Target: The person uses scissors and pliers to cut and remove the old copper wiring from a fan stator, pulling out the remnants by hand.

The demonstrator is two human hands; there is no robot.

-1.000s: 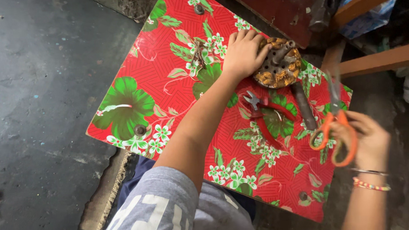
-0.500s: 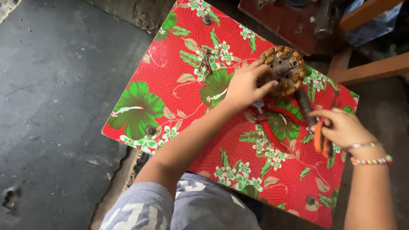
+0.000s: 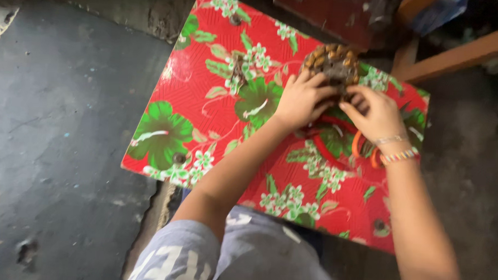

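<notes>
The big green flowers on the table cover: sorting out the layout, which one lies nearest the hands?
The middle green flower, right beside the left hand; the other green flower sits near the table's front-left corner.

No packages, labels, signs or screens were visible in this view. Only doubtful thing was a blue, shiny-looking object [image 3: 438,11] at top right edge, behind the wooden beam [image 3: 461,53]; it was too blurred and cut off to tell if it was a pkg.
</notes>
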